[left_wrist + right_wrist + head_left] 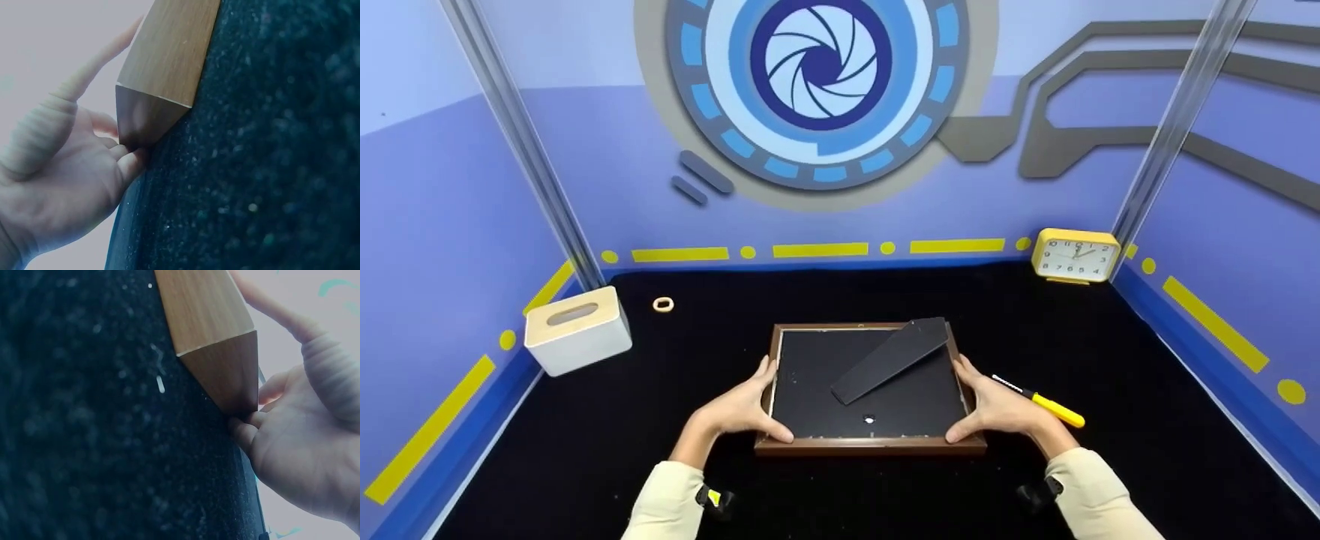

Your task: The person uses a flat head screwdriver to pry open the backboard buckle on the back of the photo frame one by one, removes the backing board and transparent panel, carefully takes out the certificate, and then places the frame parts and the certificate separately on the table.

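Observation:
A brown wooden picture frame (870,448) lies back side up on the black table. Its black backing board (810,375) faces me, and a black easel stand (896,360) slants across it towards the far right corner. My left hand (739,407) grips the left side, thumb on the near left corner. At the opposite side my right hand (1000,407) holds the frame the same way. Both wrist views show the wooden corner with the fingers bent at its lower edge; some fingertips are hidden behind the wood.
Just right of my right hand lies a yellow and black pen-like tool (1057,410). A tissue box (585,341) stands at the left, with a small pale ring (663,304) beyond it. The yellow clock (1076,256) sits in the back right corner. Blue walls (840,225) enclose the table.

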`<state>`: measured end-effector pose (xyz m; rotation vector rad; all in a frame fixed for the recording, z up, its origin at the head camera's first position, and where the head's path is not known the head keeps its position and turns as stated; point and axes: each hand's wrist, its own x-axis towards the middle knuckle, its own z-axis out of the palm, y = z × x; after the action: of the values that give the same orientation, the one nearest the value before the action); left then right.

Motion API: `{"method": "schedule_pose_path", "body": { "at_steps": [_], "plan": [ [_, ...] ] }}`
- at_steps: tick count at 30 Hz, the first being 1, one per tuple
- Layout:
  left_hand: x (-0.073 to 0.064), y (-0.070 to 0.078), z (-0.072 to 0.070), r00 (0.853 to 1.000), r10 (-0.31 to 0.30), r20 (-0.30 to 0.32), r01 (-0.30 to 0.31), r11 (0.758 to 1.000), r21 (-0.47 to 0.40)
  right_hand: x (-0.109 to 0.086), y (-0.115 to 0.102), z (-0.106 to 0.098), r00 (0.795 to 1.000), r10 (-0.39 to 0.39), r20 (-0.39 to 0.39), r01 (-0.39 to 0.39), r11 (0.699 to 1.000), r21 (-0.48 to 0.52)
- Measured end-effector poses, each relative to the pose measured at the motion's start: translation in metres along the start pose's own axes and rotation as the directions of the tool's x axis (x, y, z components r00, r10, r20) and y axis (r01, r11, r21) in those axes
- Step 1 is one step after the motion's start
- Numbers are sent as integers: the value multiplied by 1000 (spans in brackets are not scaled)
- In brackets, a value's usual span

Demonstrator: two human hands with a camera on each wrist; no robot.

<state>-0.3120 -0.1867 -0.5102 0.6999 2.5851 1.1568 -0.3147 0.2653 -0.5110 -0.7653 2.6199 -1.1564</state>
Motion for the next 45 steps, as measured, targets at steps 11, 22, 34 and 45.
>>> {"method": "schedule_pose_path", "body": {
  "at_steps": [11, 22, 34, 45],
  "plan": [
    [1, 2, 0, 1000, -24, 2, 24, 999, 43, 1, -1, -1, 1000, 6, -4, -6, 1000, -12],
    [0, 8, -4, 999, -37, 11, 35, 989, 144, -4, 3, -25, 999, -36, 3, 35, 994, 106],
    [-3, 8, -4, 999, -34, 19, 31, 991, 134, -24, 25, -65, 992, -25, -125, 35, 996, 80],
    [-2, 7, -5, 999, -36, 21, 33, 991, 127, -54, 60, -98, 987, 50, -153, -40, 997, 64]
  ]
}}
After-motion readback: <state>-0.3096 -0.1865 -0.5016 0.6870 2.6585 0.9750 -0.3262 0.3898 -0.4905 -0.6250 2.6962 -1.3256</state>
